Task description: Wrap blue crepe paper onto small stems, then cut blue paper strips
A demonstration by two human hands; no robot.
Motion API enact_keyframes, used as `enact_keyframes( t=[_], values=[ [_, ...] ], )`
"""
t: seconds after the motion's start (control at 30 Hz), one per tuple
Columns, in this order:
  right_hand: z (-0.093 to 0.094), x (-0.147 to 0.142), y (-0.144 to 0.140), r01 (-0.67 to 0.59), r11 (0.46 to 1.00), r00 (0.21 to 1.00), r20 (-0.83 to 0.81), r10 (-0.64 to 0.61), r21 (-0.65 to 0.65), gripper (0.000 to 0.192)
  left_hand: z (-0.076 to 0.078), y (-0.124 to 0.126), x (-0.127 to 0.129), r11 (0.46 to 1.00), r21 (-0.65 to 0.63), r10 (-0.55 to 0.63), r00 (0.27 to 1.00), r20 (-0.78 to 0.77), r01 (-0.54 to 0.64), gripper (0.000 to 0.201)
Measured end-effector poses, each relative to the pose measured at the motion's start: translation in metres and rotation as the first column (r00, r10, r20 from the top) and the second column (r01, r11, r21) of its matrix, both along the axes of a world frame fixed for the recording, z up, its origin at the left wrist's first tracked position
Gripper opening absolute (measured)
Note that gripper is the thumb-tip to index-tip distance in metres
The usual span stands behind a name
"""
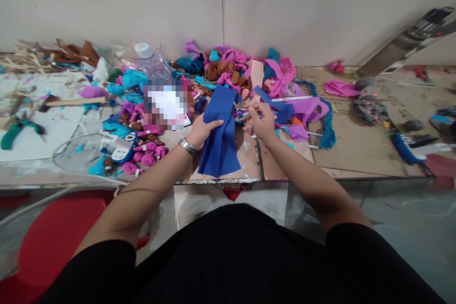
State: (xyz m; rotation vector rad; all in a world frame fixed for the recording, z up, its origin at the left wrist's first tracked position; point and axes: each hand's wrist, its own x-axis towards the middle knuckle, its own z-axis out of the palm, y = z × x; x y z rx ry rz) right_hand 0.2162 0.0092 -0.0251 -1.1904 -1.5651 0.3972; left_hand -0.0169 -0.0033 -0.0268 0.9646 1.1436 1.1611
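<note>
A long, creased piece of dark blue cloth or crepe-like material (221, 137) hangs from my left hand (202, 132), its lower end over the table's front edge. My left thumb presses on its face while the fingers go behind it. Just to the right, my right hand (262, 121) is closed around a slim tool (242, 116) that looks like scissors. Its thin parts point left at the strip's right edge; whether they touch it I cannot tell. Behind the right hand lies another dark blue piece (281, 109).
Pink, brown and turquoise bundles (228, 69) heap along the wall. A plastic bottle (153, 59), a hammer (78, 101) and green-handled pliers (21, 130) are to the left. Cardboard (356, 137) covers the right side. A red stool (64, 237) stands below left.
</note>
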Motion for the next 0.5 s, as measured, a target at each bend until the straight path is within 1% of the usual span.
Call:
enact_keyframes(
  t=[0.07,0.2,0.27,0.3,0.37,0.4,0.43,0.5],
  values=[
    [-0.001,0.002,0.003,0.01,0.999,0.999,-0.053,-0.012,-0.04,0.044,0.002,0.0,0.0,1.0,0.001,0.007,0.999,0.032,-0.007,0.061],
    [0.001,0.006,0.008,0.017,0.997,0.992,-0.127,-0.026,-0.071,0.052,0.006,0.0,-0.001,1.0,-0.001,0.031,0.992,0.121,-0.032,0.056],
    [0.007,0.011,0.01,0.056,0.997,0.987,-0.148,-0.064,-0.057,0.053,0.006,0.001,-0.002,0.999,0.019,0.033,0.988,0.153,-0.036,0.054],
    [0.01,0.016,0.012,0.093,0.995,0.985,-0.147,-0.096,-0.029,0.054,0.006,0.001,-0.003,0.999,0.033,0.032,0.986,0.162,-0.038,0.053],
    [0.018,0.028,0.015,0.206,0.976,0.976,-0.087,-0.199,0.077,0.056,0.007,0.001,-0.004,0.998,0.055,0.033,0.985,0.168,-0.042,0.05],
    [0.022,0.036,0.018,0.267,0.955,0.964,-0.043,-0.264,0.131,0.058,0.008,0.0,-0.005,0.997,0.061,0.03,0.985,0.169,-0.041,0.05],
    [0.024,0.045,0.021,0.321,0.933,0.944,0.019,-0.328,0.164,0.062,0.009,0.0,-0.005,0.997,0.061,0.026,0.985,0.169,-0.037,0.05],
    [0.027,0.06,0.029,0.392,0.904,0.892,0.169,-0.419,0.171,0.062,0.01,-0.002,-0.004,0.998,0.052,0.019,0.985,0.174,-0.028,0.05]
  ],
)
